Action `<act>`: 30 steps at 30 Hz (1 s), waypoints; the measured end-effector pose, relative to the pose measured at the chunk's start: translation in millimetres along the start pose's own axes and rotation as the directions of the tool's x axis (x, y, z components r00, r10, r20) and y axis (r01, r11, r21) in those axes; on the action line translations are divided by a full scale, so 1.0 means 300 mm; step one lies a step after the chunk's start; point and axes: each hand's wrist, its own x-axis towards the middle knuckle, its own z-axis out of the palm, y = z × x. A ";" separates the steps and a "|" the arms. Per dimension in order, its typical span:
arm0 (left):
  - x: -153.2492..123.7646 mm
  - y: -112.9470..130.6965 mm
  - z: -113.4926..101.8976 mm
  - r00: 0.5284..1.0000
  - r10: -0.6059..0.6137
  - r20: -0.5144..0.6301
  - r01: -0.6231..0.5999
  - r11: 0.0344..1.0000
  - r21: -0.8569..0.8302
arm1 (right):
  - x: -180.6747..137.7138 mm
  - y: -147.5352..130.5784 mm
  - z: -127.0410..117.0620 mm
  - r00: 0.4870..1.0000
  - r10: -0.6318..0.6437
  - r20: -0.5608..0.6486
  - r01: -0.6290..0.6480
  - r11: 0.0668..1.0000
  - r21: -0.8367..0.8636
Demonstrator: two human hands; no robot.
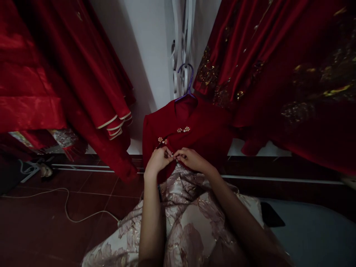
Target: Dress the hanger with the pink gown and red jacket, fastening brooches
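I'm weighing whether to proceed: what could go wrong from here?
The purple hanger has an open hook, so a hard tug on the red garment might dislodge it. A beaded fastener sits close by the left hand and could snag. In dim light, whatever the left hand and right hand work at together is hard to make out; a slip might go unnoticed.

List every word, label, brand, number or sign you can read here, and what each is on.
None: no lettering can be read anywhere in the picture.
The red top shows jewelled clasps, and the floral cloth shows a pattern, not writing.
The dark flat object at lower right is too dim to tell whether it carries any marking.
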 end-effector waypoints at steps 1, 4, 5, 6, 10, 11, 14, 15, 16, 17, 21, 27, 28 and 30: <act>0.000 0.002 -0.002 1.000 0.010 0.000 -0.010 1.000 -0.010 | -0.001 0.001 -0.002 1.000 0.007 -0.001 -0.007 1.000 -0.001; 0.001 0.003 -0.006 0.999 0.037 -0.001 -0.037 0.999 -0.031 | -0.008 0.003 -0.022 1.000 0.022 0.001 -0.022 1.000 -0.004; 0.000 0.002 -0.007 0.999 0.043 -0.005 -0.043 0.998 -0.035 | -0.012 0.004 -0.032 1.000 0.028 -0.001 -0.028 1.000 -0.006; 0.000 0.001 -0.009 0.999 0.049 -0.009 -0.049 0.998 -0.037 | -0.015 0.005 -0.043 0.999 0.035 -0.006 -0.035 0.999 -0.008; -0.002 0.000 -0.015 0.998 0.061 0.016 -0.061 0.997 -0.049 | -0.021 0.002 -0.074 0.997 0.061 -0.045 -0.059 0.997 0.053; -0.002 0.000 -0.016 0.998 0.059 0.034 -0.057 0.997 -0.060 | -0.019 -0.002 -0.074 0.997 0.058 -0.049 -0.053 0.994 0.097; -0.001 0.002 -0.014 0.997 0.037 0.069 -0.029 0.993 -0.113 | -0.009 -0.020 -0.054 0.996 0.057 -0.071 -0.041 0.977 0.210; 0.000 0.001 -0.012 0.997 0.027 0.072 -0.018 0.992 -0.128 | -0.006 -0.026 -0.045 0.994 0.071 -0.088 -0.049 0.974 0.222; 0.001 -0.002 -0.010 0.997 0.016 0.073 -0.006 0.990 -0.138 | -0.002 -0.032 -0.035 0.991 0.085 -0.108 -0.060 0.974 0.220; 0.002 -0.006 -0.007 0.997 0.006 0.075 0.005 0.989 -0.148 | 0.000 -0.037 -0.027 0.987 0.097 -0.129 -0.069 0.975 0.210; 0.007 -0.025 0.000 0.996 -0.007 0.088 0.022 0.984 -0.178 | 0.003 -0.049 -0.019 0.978 0.103 -0.179 -0.071 0.982 0.176; 0.011 -0.006 0.001 0.998 -0.009 0.061 0.018 0.987 -0.160 | 0.001 -0.056 -0.033 0.970 0.095 -0.225 -0.058 0.984 0.166; 0.011 -0.001 0.001 0.998 -0.019 0.052 0.027 0.990 -0.141 | 0.001 -0.056 -0.033 0.969 0.092 -0.227 -0.058 0.987 0.152; 0.013 0.002 0.003 0.998 -0.038 0.039 0.042 0.993 -0.113 | 0.002 -0.055 -0.031 0.971 0.089 -0.222 -0.062 0.990 0.128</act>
